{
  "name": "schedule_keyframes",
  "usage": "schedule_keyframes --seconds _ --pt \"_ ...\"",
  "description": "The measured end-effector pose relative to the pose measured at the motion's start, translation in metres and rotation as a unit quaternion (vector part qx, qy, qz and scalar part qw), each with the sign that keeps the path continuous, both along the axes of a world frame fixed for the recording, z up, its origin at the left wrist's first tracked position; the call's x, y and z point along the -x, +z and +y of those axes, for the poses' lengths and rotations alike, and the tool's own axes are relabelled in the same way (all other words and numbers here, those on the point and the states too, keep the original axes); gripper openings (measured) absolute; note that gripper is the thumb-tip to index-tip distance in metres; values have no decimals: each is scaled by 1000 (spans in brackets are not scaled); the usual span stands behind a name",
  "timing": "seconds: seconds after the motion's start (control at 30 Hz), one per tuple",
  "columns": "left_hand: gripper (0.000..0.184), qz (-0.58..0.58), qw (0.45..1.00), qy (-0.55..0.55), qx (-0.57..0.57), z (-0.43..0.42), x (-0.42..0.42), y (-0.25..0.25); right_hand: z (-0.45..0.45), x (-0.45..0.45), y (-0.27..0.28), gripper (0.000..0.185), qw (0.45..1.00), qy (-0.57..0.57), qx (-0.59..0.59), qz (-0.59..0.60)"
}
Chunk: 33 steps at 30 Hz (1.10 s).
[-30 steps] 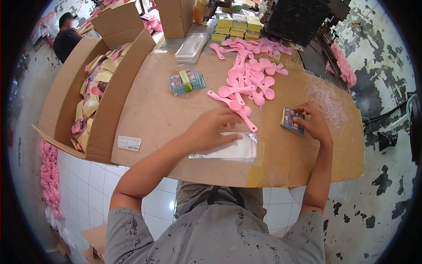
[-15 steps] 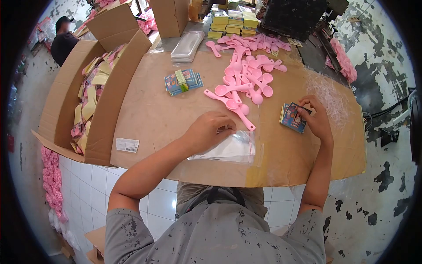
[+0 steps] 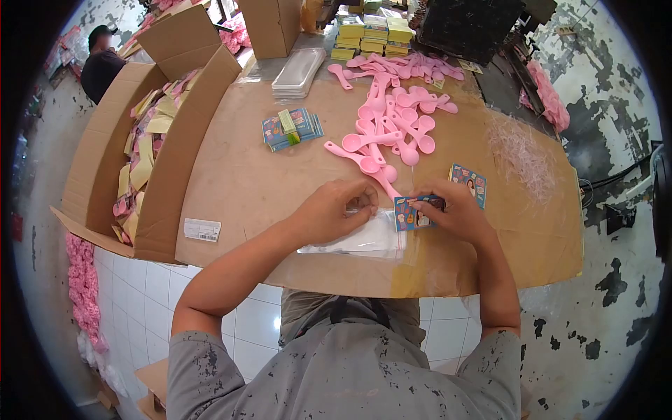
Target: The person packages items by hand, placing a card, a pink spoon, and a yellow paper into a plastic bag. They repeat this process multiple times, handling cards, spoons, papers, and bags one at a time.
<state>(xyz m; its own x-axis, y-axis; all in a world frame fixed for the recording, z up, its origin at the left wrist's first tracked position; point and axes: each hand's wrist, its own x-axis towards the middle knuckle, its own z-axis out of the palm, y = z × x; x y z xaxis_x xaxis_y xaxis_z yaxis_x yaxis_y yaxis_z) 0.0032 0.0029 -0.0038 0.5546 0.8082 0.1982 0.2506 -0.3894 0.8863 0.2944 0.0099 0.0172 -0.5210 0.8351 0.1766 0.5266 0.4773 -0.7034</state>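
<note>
My right hand [image 3: 451,210] pinches a blue printed card [image 3: 404,213] over the right end of the clear plastic bags [image 3: 357,241]. Curled at the upper edge of those bags, my left hand [image 3: 341,207] has its thumb and fingertips together; whether it grips the bag film is hard to see. Beyond my right hand lies a small stack of printed cards [image 3: 477,183]. A pink measuring spoon [image 3: 371,168] rests just past my fingers, in front of a heap of pink spoons [image 3: 402,115].
On the left stands an open carton [image 3: 157,203] filled with packed pink and yellow pieces. A banded card bundle [image 3: 292,129], clear packaging [image 3: 299,73] and stacked yellow-edged cards [image 3: 373,35] sit farther back. Shredded strands [image 3: 521,154] lie at right. Another person [image 3: 103,66] is at far left.
My right hand has moved left and nearer from the card stack, bringing one card to the bags. My left hand stays nearly in place.
</note>
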Motion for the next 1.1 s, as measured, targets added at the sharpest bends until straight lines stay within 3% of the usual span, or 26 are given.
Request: schedule_keyframes --seconds 0.17,0.3,0.4,0.57,0.67,0.87,0.97,1.07,1.1 --pt "17 -30 999 10 -37 1 0 -2 0 5 -8 18 987 33 -146 -64" --pt "27 -60 998 3 32 1 1 -1 0 3 -5 18 995 16 -85 -45" --pt "35 -169 971 -10 170 2 1 -1 -5 1 13 20 999 -30 0 15" --pt "38 -225 952 -8 206 2 -3 0 -12 10 18 21 969 -139 11 205" --pt "38 -238 950 8 203 0 -5 4 -15 18 21 21 967 -125 3 220" --pt "36 -211 966 2 150 -3 -4 5 -19 24 46 18 996 -28 -90 -2" --pt "38 -214 966 -4 148 -6 -4 9 -13 29 36 17 979 -100 -94 149" --pt "39 -221 964 11 144 -5 -3 9 -12 31 31 17 969 -101 -84 208" --pt "40 -223 964 18 144 -5 -3 8 -13 31 32 17 976 -93 -90 177"
